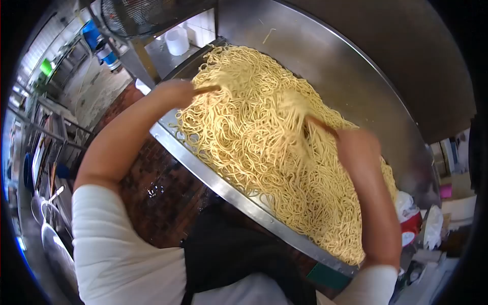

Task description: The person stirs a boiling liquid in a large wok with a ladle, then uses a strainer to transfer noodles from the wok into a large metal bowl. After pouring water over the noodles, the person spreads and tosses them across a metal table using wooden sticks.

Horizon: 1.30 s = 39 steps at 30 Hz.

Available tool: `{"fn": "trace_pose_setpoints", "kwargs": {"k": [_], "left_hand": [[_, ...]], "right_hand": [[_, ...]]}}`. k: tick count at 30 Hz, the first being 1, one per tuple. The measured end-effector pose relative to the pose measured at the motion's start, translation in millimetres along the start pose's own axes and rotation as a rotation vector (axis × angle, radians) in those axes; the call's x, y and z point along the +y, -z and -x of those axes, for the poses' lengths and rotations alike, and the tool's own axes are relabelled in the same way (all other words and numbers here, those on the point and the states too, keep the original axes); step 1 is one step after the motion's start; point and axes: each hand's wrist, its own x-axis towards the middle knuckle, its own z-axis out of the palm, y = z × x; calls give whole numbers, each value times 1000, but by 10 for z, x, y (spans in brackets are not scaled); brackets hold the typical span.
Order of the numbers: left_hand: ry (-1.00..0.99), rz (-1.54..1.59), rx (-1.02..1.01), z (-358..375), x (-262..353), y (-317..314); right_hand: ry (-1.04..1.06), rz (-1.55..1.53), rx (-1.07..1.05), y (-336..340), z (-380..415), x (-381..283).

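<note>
A large heap of yellow noodles [264,137] covers the metal tray [223,190]. My left hand [175,94] is closed round a wooden stick [207,89], whose far end reaches into the noodles at the upper left. On the right, my right hand [358,147] grips another wooden stick [323,125], angled into the middle of the heap. Around the tips of both sticks the noodles look blurred and partly lifted. The buried ends of the sticks are hidden.
A tall metal backsplash [356,76] rises behind the noodles. Beyond the left end stand a white container [177,40] and a fan [133,18]. Plastic bags and a red package [410,229] lie at the right. Below is a wet brick floor [157,193].
</note>
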Motion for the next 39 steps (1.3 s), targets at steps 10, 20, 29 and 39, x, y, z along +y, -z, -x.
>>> {"fn": "trace_pose_setpoints", "kwargs": {"k": [10, 20, 29, 39], "left_hand": [[-401, 399, -268, 362, -900, 205], [-109, -58, 78, -791, -602, 554], [-407, 164, 126, -787, 483, 215], [-300, 57, -134, 507, -780, 976]], "right_hand": [[-250, -425, -107, -666, 605, 96], [-511, -701, 22, 792, 2298, 680], [-108, -234, -48, -239, 419, -316], [81, -637, -163, -217, 368, -457]]}}
